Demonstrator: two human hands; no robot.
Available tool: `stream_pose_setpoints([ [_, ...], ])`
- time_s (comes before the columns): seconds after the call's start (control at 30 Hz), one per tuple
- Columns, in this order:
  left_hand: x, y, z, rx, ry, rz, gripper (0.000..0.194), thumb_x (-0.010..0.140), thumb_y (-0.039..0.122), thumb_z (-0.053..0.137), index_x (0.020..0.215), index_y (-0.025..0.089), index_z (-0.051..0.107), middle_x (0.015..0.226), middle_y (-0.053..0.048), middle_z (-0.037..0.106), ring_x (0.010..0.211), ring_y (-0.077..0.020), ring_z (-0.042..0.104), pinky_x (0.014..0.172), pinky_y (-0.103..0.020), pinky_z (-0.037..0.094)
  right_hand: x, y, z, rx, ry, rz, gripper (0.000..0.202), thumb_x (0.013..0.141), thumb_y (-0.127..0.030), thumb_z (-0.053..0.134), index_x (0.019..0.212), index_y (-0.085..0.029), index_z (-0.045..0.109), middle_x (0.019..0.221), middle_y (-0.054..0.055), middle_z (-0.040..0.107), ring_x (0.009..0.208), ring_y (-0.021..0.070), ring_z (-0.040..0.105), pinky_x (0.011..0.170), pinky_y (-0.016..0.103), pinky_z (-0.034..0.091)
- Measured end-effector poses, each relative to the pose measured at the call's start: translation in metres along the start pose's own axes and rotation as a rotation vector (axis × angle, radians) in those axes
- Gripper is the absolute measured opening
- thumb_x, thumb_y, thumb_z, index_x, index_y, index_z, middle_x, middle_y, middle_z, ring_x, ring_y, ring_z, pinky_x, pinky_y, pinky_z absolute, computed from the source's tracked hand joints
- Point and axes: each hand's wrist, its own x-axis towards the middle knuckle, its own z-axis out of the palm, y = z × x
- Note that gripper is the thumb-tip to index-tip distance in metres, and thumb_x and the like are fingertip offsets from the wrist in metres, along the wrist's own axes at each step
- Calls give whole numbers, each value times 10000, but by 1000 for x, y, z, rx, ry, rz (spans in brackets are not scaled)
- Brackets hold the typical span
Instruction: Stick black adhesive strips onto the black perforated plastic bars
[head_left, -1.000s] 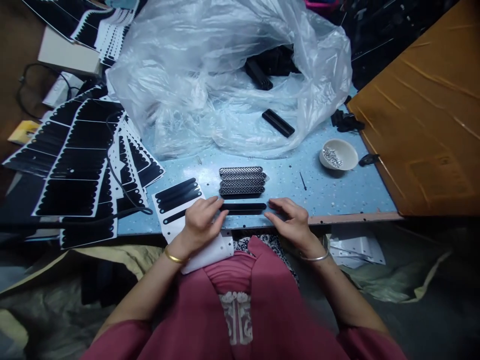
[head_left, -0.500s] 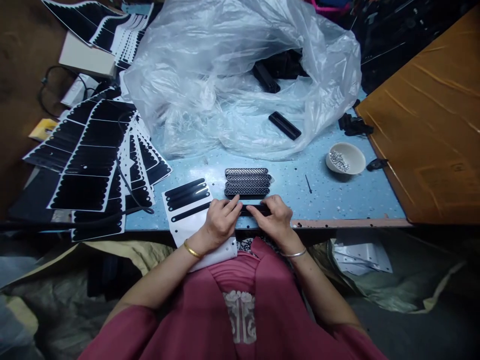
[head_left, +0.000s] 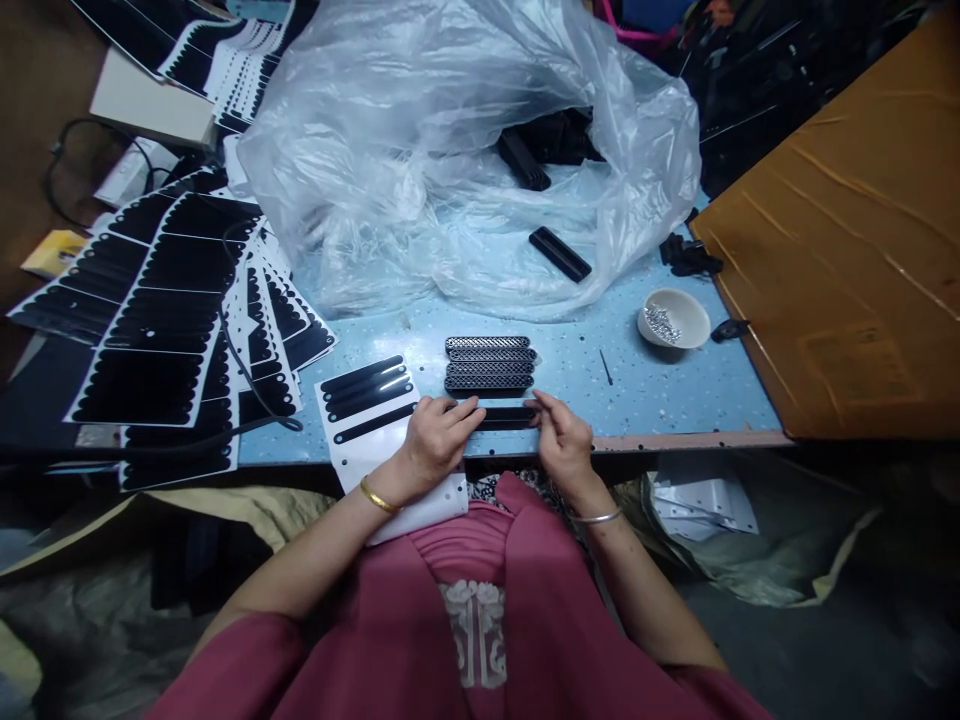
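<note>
In the head view, the left hand (head_left: 436, 437) is grasping the left end of a black bar (head_left: 504, 418), its fingers covering that end, while the right hand (head_left: 564, 440) is pinching the right end between thumb and fingertips. The bar is lying crosswise between the hands at the table's (head_left: 675, 400) near edge, just in front of a stack (head_left: 489, 363) of patterned black pieces; whether it is touching the tabletop, I cannot tell. Beside and partly under the left forearm, a white sheet (head_left: 367, 465) is bearing black strips (head_left: 367, 375) and is hanging over the edge toward the person's lap. Farther left, more sheets (head_left: 169, 300) are lying fanned in a pile, with a cable (head_left: 187, 447) running across them. To the right, a thin dark pin (head_left: 606, 367) is lying near a white bowl (head_left: 701, 320), which is holding small shiny bits (head_left: 661, 322). Behind the stack, a clear bag (head_left: 375, 130) is spreading over the table, a black block (head_left: 560, 254) is lying at its opening, and a brown box (head_left: 847, 260) is standing at the far right
</note>
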Motion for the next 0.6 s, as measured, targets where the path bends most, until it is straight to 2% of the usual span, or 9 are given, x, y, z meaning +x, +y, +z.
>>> stream_pose_setpoints([
  [0.1,4,4,-10,-104,42,-90,236,903,205,549,1097,187,682,1165,-132,698,878,-221,653,695,-351,441,0,5,-11,106,59,180,339,945,-330,429,1172,-146,601,910,108,722,631,150,665,597,315,561],
  [0.17,-1,6,-29,-144,84,-149,246,887,236,596,1116,185,672,1193,-140,683,960,-225,664,744,-349,468,0,-3,-21,49,117,189,346,936,-351,461,1154,-130,613,888,111,721,646,163,677,622,331,568],
  [0.23,-17,6,-55,-115,164,-253,206,859,237,638,1049,174,689,1102,-128,718,959,-221,672,773,-338,478,-1,-20,-28,-83,150,83,301,917,-331,517,1110,-137,642,875,103,722,652,166,676,664,343,568],
  [0.3,-44,6,-81,-34,263,-463,86,843,228,656,871,164,705,870,-81,741,809,-187,674,732,-301,476,-3,-44,-28,-163,112,-108,218,890,-266,574,1059,-167,669,871,87,722,685,169,678,692,334,562],
  [0.33,-61,7,-92,8,308,-604,108,842,236,654,774,161,693,748,-50,715,706,-159,648,682,-276,465,-4,-58,-24,-149,56,-211,195,877,-216,590,1050,-184,673,858,75,721,713,171,680,704,326,558],
  [0.43,-108,11,-107,1,397,-1047,300,843,320,641,594,155,633,548,1,600,519,-104,528,542,-228,403,-5,-92,14,27,-238,-505,263,862,-100,562,1084,-204,658,904,75,716,835,186,672,742,326,551],
  [0.5,-127,14,-101,-228,447,-1280,333,817,390,656,593,145,642,536,-1,598,505,-106,532,517,-219,403,-6,-105,56,109,-419,-662,297,866,-82,523,1123,-170,641,1020,119,704,956,215,651,814,366,543],
  [0.6,-133,17,-83,-706,583,-1451,326,724,436,731,674,116,691,583,-20,640,533,-121,566,529,-224,437,-10,-110,117,-7,-486,-757,280,869,-101,501,1107,-103,647,1112,183,679,1082,289,602,868,446,503],
])
